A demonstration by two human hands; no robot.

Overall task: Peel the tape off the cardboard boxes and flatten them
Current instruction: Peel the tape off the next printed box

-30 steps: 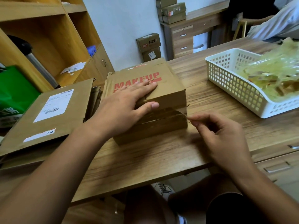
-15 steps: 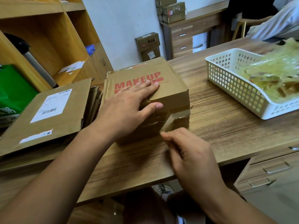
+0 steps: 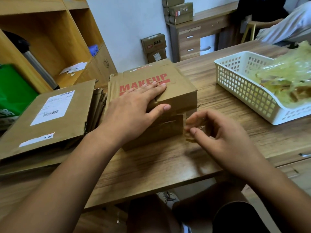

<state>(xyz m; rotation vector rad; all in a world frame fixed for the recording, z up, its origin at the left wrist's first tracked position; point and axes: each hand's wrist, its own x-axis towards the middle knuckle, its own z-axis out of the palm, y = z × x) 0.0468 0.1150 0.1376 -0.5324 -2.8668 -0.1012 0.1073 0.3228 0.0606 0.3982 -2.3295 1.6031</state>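
Box [image 3: 178, 96] under left hand [image 3: 133, 110]

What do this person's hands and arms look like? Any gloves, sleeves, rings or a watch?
Both are bare. The left hand and right hand wear no gloves, and no rings show on the fingers in view. Neither wrist carries a watch or band. Both forearms are uncovered right to the picture's lower edge, so no sleeve is visible; anything worn higher up is out of frame. The fingernails look short and unpainted.

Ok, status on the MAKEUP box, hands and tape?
Left hand flat on MAKEUP box, pinning it. Right hand at box's near right corner, fingers on clear tape; blurred, grip unclear. Box unflattened. Nothing blocking.
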